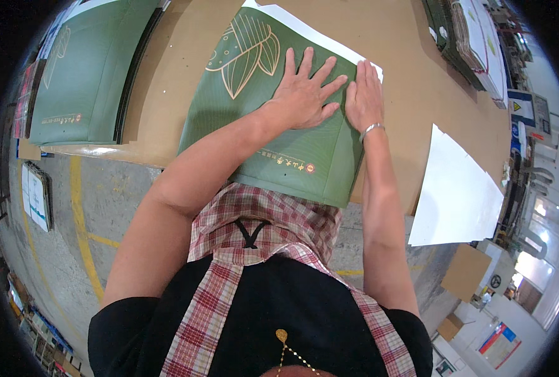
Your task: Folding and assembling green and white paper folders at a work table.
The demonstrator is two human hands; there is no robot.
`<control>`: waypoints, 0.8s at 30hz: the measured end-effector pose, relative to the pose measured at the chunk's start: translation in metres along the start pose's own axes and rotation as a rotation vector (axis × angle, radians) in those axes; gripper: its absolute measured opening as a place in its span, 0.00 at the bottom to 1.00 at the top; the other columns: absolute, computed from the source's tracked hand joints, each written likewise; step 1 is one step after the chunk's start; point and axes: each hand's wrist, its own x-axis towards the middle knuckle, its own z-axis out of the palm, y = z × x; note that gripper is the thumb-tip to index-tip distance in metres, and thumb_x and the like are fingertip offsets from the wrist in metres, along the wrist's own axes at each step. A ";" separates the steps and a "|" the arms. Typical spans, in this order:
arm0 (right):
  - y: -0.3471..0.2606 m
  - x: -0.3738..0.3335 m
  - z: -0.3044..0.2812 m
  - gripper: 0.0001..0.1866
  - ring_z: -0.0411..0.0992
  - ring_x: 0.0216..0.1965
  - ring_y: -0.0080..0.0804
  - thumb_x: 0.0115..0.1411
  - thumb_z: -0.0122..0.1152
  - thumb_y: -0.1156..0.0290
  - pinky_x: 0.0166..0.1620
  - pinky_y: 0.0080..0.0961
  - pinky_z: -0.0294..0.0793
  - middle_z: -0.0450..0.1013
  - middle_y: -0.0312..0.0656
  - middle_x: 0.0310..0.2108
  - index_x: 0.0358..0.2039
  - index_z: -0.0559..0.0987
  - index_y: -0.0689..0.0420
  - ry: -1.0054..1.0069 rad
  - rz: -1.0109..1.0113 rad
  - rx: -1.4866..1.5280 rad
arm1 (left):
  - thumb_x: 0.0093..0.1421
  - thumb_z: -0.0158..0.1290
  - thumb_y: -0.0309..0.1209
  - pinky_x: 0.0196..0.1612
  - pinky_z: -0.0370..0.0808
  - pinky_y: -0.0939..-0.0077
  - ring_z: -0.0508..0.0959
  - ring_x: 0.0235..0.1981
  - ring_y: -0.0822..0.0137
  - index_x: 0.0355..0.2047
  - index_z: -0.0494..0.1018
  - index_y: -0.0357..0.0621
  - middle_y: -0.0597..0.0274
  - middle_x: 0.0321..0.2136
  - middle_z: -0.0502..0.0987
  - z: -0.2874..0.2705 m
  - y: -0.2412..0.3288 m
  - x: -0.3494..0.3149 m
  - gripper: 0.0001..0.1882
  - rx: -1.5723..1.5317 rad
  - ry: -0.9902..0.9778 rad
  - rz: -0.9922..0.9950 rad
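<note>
A flat green paper bag (229, 119) with gold line drawings lies at a slant on the brown table, its near end hanging over the front edge. A strip of white (311, 28) shows along its far edge. Spread wide, my left hand (304, 94) presses flat on the upper part of the bag. My right hand (364, 97), a bracelet at its wrist, rests along the bag's right edge with fingers straight and side by side. Neither hand grasps anything.
A stack of similar green bags (81, 81) sits at the table's left end. White sheets (459, 188) lie at the right front edge, and another stack of bags (477, 47) stands at the far right. Brown table surface (411, 113) shows between them.
</note>
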 end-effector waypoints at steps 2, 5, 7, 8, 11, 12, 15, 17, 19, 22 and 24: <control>0.009 0.028 0.003 0.33 0.45 0.73 0.49 0.68 0.39 0.61 0.73 0.40 0.45 0.49 0.55 0.71 0.69 0.55 0.65 -0.036 -0.007 -0.050 | 0.68 0.39 0.56 0.65 0.41 0.22 0.50 0.69 0.32 0.70 0.58 0.66 0.57 0.71 0.53 0.001 0.000 -0.001 0.32 -0.016 0.017 0.001; 0.011 0.063 0.010 0.34 0.46 0.73 0.51 0.69 0.39 0.57 0.72 0.42 0.45 0.50 0.56 0.71 0.69 0.55 0.65 0.017 0.086 -0.045 | 0.68 0.41 0.51 0.65 0.42 0.24 0.52 0.69 0.34 0.69 0.59 0.66 0.58 0.70 0.56 0.002 0.001 0.004 0.29 -0.046 0.041 -0.022; 0.017 0.065 0.016 0.35 0.46 0.73 0.52 0.69 0.39 0.55 0.72 0.43 0.45 0.50 0.57 0.71 0.69 0.55 0.66 0.078 0.083 -0.056 | 0.68 0.42 0.48 0.66 0.43 0.25 0.53 0.69 0.35 0.68 0.60 0.67 0.59 0.70 0.57 0.001 0.003 0.008 0.28 -0.067 0.038 -0.048; 0.016 0.058 0.020 0.35 0.46 0.72 0.54 0.69 0.39 0.54 0.72 0.44 0.45 0.49 0.58 0.71 0.69 0.55 0.67 0.136 0.071 -0.060 | 0.68 0.42 0.45 0.66 0.45 0.26 0.54 0.69 0.37 0.67 0.61 0.68 0.61 0.69 0.58 0.001 0.002 0.010 0.27 -0.057 0.051 -0.072; -0.023 -0.002 0.012 0.37 0.46 0.72 0.57 0.69 0.41 0.53 0.72 0.47 0.45 0.48 0.61 0.71 0.68 0.55 0.69 0.084 0.017 -0.027 | 0.67 0.43 0.42 0.66 0.47 0.28 0.56 0.68 0.40 0.66 0.63 0.70 0.63 0.68 0.60 0.009 -0.002 0.011 0.26 -0.057 0.081 -0.117; -0.042 -0.032 0.005 0.37 0.46 0.72 0.57 0.69 0.42 0.53 0.72 0.48 0.45 0.48 0.62 0.71 0.68 0.56 0.70 0.051 0.002 -0.006 | 0.67 0.43 0.42 0.67 0.48 0.29 0.56 0.68 0.41 0.65 0.64 0.70 0.64 0.68 0.60 0.011 -0.003 0.011 0.25 -0.060 0.104 -0.131; -0.108 -0.130 -0.030 0.37 0.45 0.72 0.60 0.67 0.47 0.56 0.71 0.49 0.44 0.49 0.64 0.70 0.67 0.56 0.70 -0.107 -0.014 0.042 | 0.67 0.45 0.41 0.66 0.49 0.29 0.57 0.68 0.41 0.65 0.65 0.69 0.64 0.68 0.61 0.011 -0.006 0.013 0.25 -0.067 0.121 -0.116; -0.135 -0.176 -0.037 0.38 0.46 0.73 0.55 0.65 0.50 0.57 0.72 0.47 0.42 0.50 0.61 0.70 0.69 0.56 0.67 -0.117 -0.005 0.133 | 0.66 0.45 0.40 0.66 0.50 0.29 0.57 0.67 0.40 0.65 0.65 0.69 0.64 0.68 0.61 0.010 -0.006 0.014 0.25 -0.067 0.124 -0.103; -0.139 -0.194 -0.053 0.35 0.49 0.72 0.53 0.66 0.49 0.59 0.72 0.45 0.45 0.52 0.59 0.70 0.68 0.57 0.66 -0.147 -0.009 0.363 | 0.65 0.49 0.38 0.66 0.50 0.29 0.58 0.67 0.39 0.64 0.65 0.69 0.60 0.67 0.62 0.011 -0.008 0.015 0.26 -0.125 0.185 -0.101; -0.119 -0.205 -0.066 0.28 0.69 0.60 0.49 0.68 0.48 0.63 0.62 0.40 0.65 0.66 0.53 0.61 0.65 0.65 0.63 0.060 0.146 0.572 | 0.62 0.54 0.37 0.66 0.50 0.30 0.60 0.66 0.38 0.64 0.64 0.68 0.57 0.66 0.62 0.009 -0.027 0.008 0.29 -0.459 0.444 0.068; -0.095 -0.200 -0.087 0.26 0.75 0.44 0.49 0.69 0.50 0.60 0.48 0.41 0.74 0.72 0.52 0.45 0.61 0.70 0.65 0.126 0.540 0.449 | 0.59 0.58 0.38 0.66 0.51 0.32 0.61 0.65 0.37 0.65 0.63 0.67 0.50 0.66 0.61 -0.041 -0.025 -0.014 0.33 -0.255 0.402 -0.047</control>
